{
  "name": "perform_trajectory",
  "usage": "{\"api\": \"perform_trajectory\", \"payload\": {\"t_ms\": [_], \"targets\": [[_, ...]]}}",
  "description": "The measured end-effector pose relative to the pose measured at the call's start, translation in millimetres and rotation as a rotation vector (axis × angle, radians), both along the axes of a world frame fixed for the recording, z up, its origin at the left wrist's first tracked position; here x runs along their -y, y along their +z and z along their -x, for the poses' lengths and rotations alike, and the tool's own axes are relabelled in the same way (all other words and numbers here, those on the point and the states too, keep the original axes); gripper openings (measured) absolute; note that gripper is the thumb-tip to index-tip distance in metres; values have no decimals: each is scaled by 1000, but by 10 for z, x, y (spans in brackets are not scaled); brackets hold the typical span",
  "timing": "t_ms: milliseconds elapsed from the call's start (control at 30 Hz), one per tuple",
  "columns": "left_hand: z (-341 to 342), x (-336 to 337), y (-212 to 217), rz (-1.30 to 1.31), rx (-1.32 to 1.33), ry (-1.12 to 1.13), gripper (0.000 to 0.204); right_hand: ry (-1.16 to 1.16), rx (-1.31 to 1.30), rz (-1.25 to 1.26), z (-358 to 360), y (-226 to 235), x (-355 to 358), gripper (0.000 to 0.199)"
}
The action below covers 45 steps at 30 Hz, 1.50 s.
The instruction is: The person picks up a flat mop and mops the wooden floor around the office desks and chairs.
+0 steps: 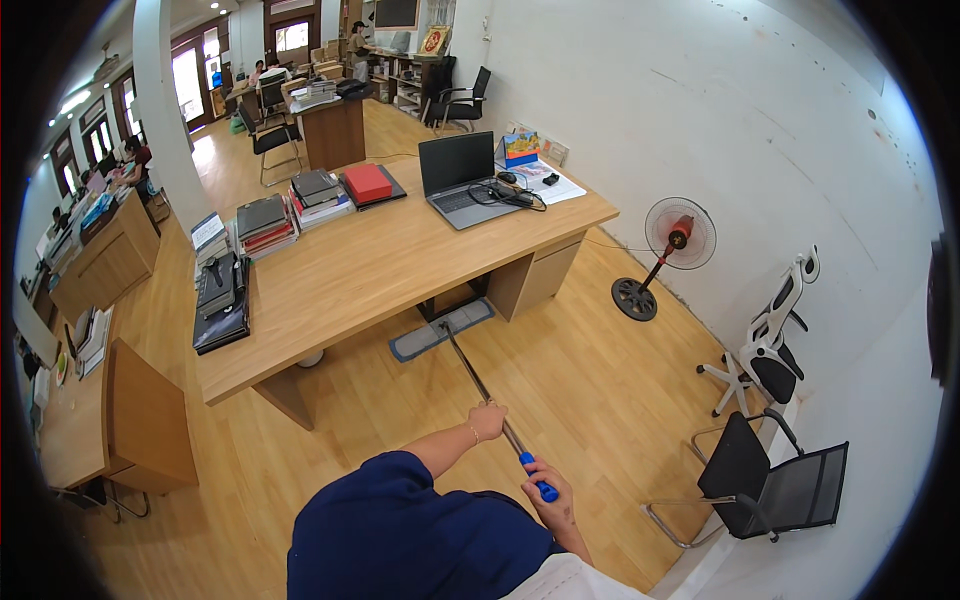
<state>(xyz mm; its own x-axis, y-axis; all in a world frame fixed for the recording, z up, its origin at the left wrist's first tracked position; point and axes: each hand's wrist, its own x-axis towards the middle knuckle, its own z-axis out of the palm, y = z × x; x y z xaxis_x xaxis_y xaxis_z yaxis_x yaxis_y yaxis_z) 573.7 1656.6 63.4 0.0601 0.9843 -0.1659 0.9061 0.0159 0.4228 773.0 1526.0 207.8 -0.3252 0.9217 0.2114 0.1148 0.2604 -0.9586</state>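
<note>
We have both hands clamped on the mop handle (480, 380): left hand (487, 421) higher on the metal shaft, right hand (548, 498) on the blue grip. The flat mop head (441, 329) lies on the wooden floor (560, 350) at twelve o'clock, under the tabletop (380, 265) edge. Pushing farther, we judge it could knock the drawer pedestal (535, 275) or, swinging toward two o'clock, snag the standing fan (668, 250).

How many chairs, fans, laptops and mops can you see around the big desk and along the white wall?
Chairs: 2, a white and black office chair and a black mesh chair
Fans: 1, a standing fan
Laptops: 1, an open laptop
Mops: 1, a flat mop, held by left hand and right hand
Total: 5
</note>
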Motion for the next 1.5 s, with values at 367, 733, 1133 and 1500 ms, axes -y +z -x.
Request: {"api": "perform_trajectory", "payload": {"t_ms": [367, 733, 1133, 1500], "targets": [[-1584, 878, 495, 74, -18, -652, 18, -353, -129, 193, -1437, 691, 1404, 6], [-2764, 1756, 814, -23, 182, -824, 13, -321, 36, -16, -2413, 1039, 2432, 7], [-2397, 1090, 479, -152, 251, -577, 11, -276, -64, -126, -1917, 894, 1460, 9], [-1481, 32, 12, -80, 114, -374, 15, -163, 147, -257, -914, -28, 404, 13]]}}
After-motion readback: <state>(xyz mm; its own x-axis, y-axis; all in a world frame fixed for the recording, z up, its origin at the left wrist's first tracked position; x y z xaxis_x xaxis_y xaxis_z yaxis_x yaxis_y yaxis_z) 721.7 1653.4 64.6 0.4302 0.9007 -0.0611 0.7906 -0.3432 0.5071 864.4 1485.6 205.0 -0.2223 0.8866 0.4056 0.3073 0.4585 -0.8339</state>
